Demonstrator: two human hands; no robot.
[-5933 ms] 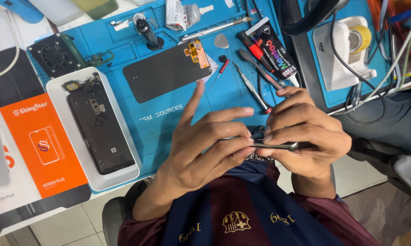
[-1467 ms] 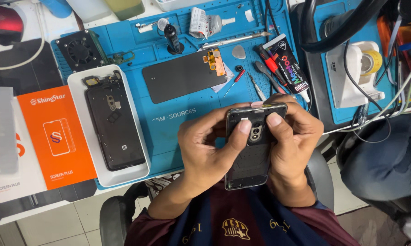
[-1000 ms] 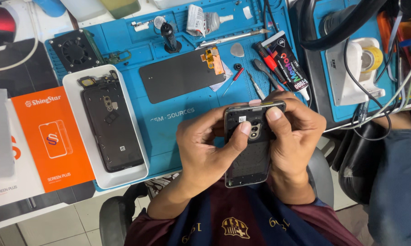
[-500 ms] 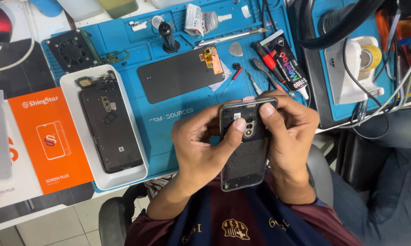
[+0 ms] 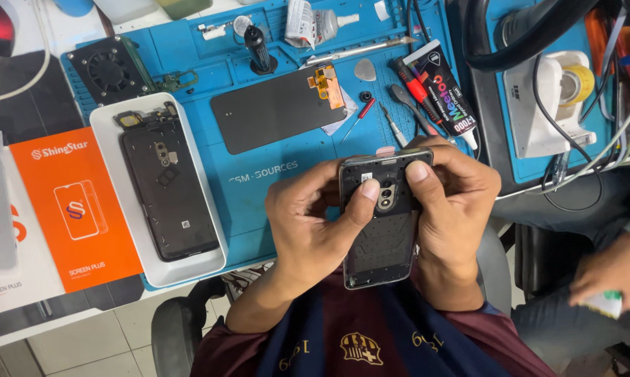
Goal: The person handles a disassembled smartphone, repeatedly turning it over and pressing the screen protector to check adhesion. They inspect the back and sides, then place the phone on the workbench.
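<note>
At far left on the table [image 5: 63, 328], orange box [image 5: 74, 209]; beside it white tray [image 5: 210, 262] with black phone body [image 5: 167, 192]. Further right on blue mat [image 5: 259, 188], dark back cover [image 5: 276, 112], above both hands. Left hand [image 5: 311, 223] gripping phone frame [image 5: 381, 223] from its left edge, thumb pressed near camera cutout. Right hand [image 5: 454, 202] clasping frame from right, thumb beside the other. Frame held upright over lap, just below mat edge. Glue tube [image 5: 444, 87] above right hand. Another person's hand [image 5: 604, 276] at far right.

White workbench [image 5: 70, 321] over pale tiled floor [image 5: 98, 352], evenly lit.
</note>
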